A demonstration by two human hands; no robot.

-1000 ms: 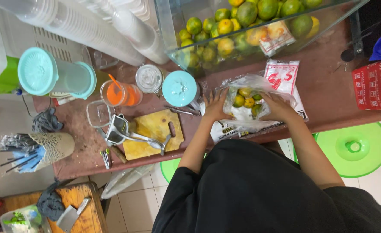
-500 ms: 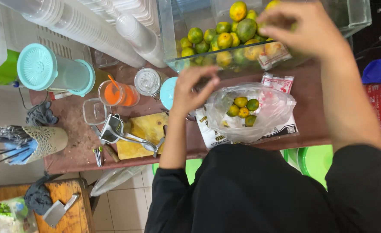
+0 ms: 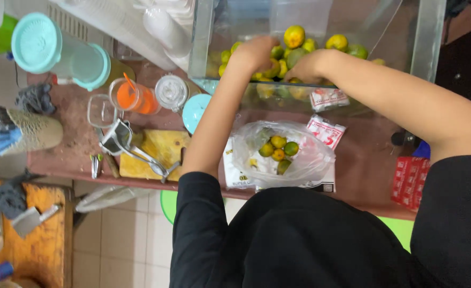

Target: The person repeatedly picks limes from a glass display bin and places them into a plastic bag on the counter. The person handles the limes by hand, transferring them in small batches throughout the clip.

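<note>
My fingers are mostly out of sight: both hands reach into the glass case (image 3: 427,37) and curl down among the fruit (image 3: 294,36), so I cannot tell whether my left hand (image 3: 254,53) is closed on a piece or only resting on the pile, and the same goes for my right hand (image 3: 307,66), whose fingertips are buried behind the green and yellow rounds. The near pane of the case blurs the lower fruit into smears, and its top is cut off by the frame edge. My black top fills the bottom of the view and hides the near edge of the counter (image 3: 368,154). The case holds a heap of small citrus, some yellow, some green. On the counter just below it lies a clear plastic bag (image 3: 299,154), mouth open, with a few of the same fruit inside, resting on printed paper. To the left stand a cup (image 3: 134,96) of orange liquid with a straw, a clear lidded jar (image 3: 171,92), a jug (image 3: 59,50) with teal lids, and a metal squeezer (image 3: 126,146) lying across a yellow board (image 3: 161,146). Half a second ago my left hand hovered above the counter near the bag and my right was raised high toward the case; now both are down inside it. The bag has not moved.
</note>
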